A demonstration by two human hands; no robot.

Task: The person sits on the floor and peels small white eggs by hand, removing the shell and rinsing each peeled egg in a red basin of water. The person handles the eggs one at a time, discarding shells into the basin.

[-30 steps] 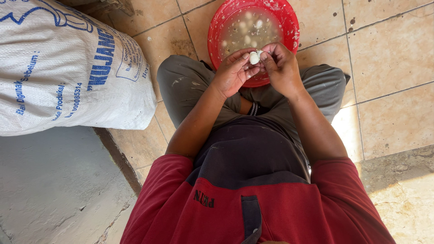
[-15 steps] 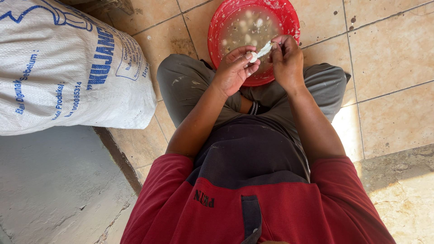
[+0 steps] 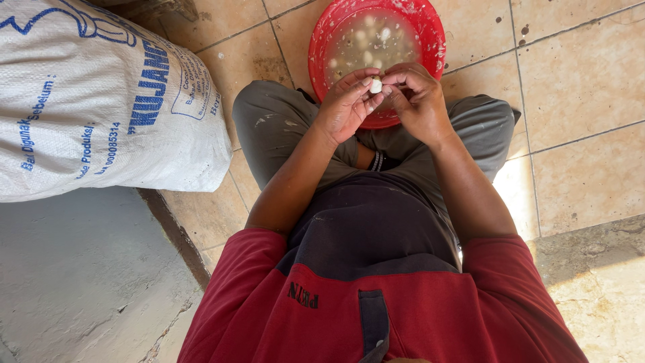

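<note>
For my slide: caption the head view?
Both hands, left and right, pinch a small white piece over a red basin.

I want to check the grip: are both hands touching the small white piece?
Touching. The head view shows fingertips of the left hand and right hand pinching the small white piece above the red basin.

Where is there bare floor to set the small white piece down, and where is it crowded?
Free: tiled floor right of the red basin, beyond the right knee; tiles between sack and basin; grey slab below the sack. Crowded: both hands, left and right, pinch the white piece over the basin's near rim, legs beneath.
</note>
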